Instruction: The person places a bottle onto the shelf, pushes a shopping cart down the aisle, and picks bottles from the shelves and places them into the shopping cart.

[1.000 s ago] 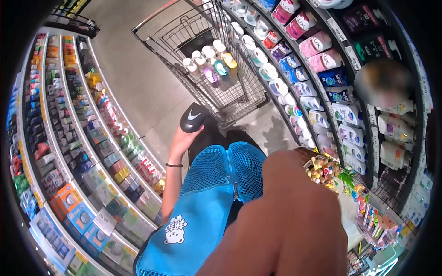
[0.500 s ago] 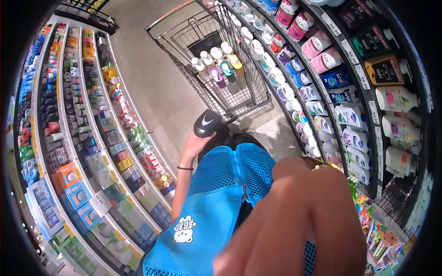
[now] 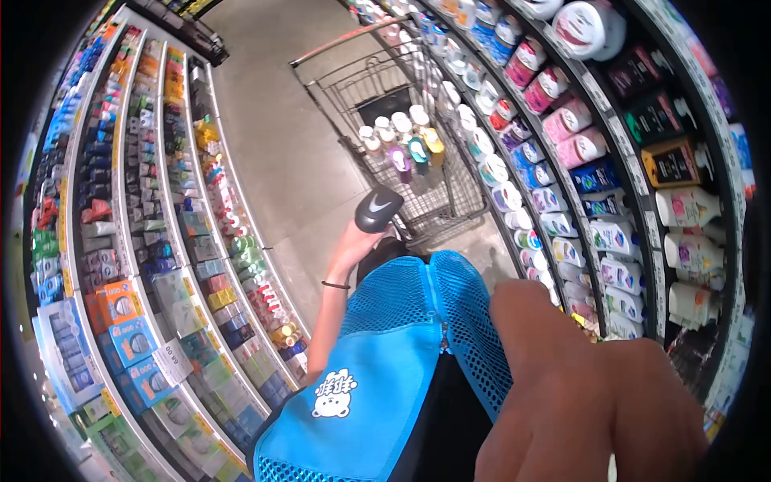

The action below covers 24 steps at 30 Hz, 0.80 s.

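Dark container (image 3: pixel 379 210) with a pale curved mark on the side facing the camera: it is gripped in the left hand (image 3: pixel 353 247), out in front of the body, just this side of the shopping cart (image 3: pixel 384 107) as seen from above. The fingers of that hand are closed round its near end (some are hidden behind it), and a black wristband (image 3: pixel 336 285) circles the wrist.

The right hand (image 3: pixel 586 394) looms large and blurred at the lower right, very near the camera. Its fingers look bent, but I cannot tell whether they pinch anything.

Inside the wire cart, several bottles stand close together: a row with white tops, and beside them a purple bottle (image 3: pixel 400 163), a teal bottle (image 3: pixel 418 150) and a yellow bottle (image 3: pixel 434 145). The person wears a blue mesh vest (image 3: pixel 385 353) with a white bear print (image 3: pixel 333 395) on it.

Grey floor (image 3: pixel 281 120) runs between two stocked shelves: the left shelf (image 3: pixel 163 136) carries many small packs, and the right shelf (image 3: pixel 618 136) holds pump bottles and pouches.
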Tool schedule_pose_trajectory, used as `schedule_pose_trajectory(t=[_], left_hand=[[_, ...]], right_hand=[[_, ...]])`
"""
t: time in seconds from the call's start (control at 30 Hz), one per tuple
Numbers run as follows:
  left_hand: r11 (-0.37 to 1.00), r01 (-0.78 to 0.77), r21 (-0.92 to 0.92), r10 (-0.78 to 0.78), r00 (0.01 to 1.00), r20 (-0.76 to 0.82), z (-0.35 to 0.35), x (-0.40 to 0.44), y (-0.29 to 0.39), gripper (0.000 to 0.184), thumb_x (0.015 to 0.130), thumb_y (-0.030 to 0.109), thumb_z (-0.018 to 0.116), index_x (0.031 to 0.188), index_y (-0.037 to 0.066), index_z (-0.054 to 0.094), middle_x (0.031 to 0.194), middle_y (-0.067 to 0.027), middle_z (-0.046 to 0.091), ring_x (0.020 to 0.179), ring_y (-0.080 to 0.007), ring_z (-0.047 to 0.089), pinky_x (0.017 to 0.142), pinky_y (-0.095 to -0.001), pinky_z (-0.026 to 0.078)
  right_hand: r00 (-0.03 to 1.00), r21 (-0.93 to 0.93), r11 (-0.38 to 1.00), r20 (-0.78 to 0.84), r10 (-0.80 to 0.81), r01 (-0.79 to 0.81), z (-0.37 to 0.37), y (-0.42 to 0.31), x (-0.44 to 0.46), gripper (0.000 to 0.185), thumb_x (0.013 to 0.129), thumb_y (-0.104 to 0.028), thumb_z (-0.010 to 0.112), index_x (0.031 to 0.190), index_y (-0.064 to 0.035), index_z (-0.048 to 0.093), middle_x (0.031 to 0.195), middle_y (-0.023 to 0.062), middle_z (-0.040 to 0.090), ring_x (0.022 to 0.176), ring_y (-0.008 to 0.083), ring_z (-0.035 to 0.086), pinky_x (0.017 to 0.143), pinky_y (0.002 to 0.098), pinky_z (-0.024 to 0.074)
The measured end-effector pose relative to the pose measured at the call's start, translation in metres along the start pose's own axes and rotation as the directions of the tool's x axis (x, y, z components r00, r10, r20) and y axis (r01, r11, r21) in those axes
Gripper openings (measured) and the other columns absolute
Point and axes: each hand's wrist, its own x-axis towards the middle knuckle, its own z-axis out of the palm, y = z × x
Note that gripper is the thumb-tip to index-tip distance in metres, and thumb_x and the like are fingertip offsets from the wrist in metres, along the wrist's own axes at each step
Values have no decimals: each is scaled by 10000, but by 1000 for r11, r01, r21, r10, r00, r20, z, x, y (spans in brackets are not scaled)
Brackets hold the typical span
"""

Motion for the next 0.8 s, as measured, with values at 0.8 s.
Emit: schedule_pose_trajectory(t=[0.8], left_hand=[[985, -65, -158, 66, 998, 0, -103, 43, -73, 353, 835, 153, 826, 1118, -9, 691, 1031, -66, 737, 919, -145, 650, 826, -323, 523]], right_hand=[[832, -881, 294, -175, 526, -372, -55, 103, 53, 274, 922, -186, 712, 1041, 60, 725, 915, 175, 694, 739, 180, 665, 571, 253, 530]])
